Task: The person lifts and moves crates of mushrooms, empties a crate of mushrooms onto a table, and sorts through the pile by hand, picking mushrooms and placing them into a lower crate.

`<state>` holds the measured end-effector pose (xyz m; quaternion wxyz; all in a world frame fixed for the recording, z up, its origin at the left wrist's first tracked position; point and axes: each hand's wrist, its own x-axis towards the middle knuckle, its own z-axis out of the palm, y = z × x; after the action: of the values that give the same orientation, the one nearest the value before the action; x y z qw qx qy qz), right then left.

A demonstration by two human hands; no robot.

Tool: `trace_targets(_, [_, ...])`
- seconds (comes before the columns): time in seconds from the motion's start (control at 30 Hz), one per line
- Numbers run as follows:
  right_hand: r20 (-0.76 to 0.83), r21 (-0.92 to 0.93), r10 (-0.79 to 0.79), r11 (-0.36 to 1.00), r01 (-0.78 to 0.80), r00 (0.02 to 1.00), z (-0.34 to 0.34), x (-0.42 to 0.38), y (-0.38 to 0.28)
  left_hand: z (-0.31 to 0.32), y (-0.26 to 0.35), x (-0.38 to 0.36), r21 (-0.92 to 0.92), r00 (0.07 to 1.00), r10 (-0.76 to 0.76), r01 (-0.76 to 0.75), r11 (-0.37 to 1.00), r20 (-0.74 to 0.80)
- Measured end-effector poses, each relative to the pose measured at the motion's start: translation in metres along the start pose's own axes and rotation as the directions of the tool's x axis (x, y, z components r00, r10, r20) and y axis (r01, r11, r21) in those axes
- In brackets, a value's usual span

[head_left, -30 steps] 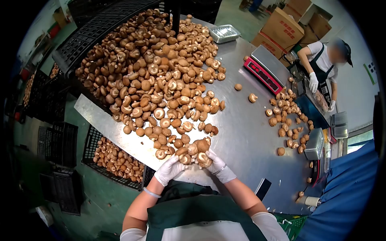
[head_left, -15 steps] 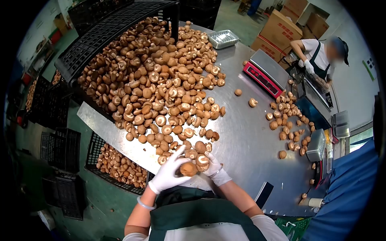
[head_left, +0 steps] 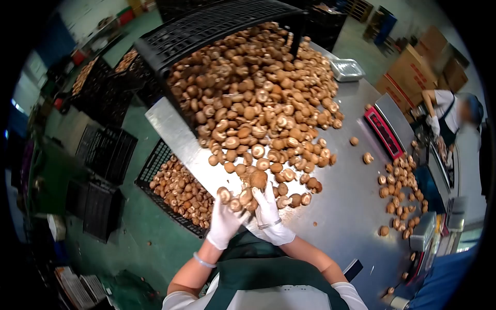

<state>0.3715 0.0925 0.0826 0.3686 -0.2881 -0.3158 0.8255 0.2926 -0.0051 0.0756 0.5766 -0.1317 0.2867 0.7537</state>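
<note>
My left hand [head_left: 224, 221], in a white glove, is curled around several brown shiitake mushrooms [head_left: 245, 197] at the table's near edge. Close beside it, my right hand [head_left: 269, 216], also gloved, has its thumb and fingers closed on a large shiitake mushroom [head_left: 258, 179]. Its palm side is partly hidden. Just beyond both hands spreads a big heap of mushrooms [head_left: 258, 108], spilling out of a tipped black crate [head_left: 217, 32]. A few loose mushrooms [head_left: 295, 200] lie to the right of my right hand.
Below the table edge at left stands a black crate [head_left: 146, 170] filled with mushrooms. To the right, a red scale [head_left: 383, 129], scattered mushrooms [head_left: 398, 194] and a plastic tray [head_left: 347, 70] sit on the metal table [head_left: 341, 217]. A co-worker [head_left: 448, 116] stands at far right.
The camera has turned left, so the scene sits further right. My hands have drawn together and shifted left along the table edge, with mushrooms gathered in them.
</note>
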Motion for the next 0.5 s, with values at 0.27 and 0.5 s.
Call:
trace_targets(0.27, [0.142,0.314,0.124,0.935,-0.163,0.982,-0.017,0.002,-0.009,-0.010,-0.006,0.017,-0.162,0.988,0.060,-0.036,0.986,0.142])
trace_targets(0.5, [-0.163,0.454,0.202,0.884,-0.109,0.966,-0.125,0.008,-0.087,-0.026,0.042,0.013,-0.165,0.965,0.235,-0.252,0.953,-0.118])
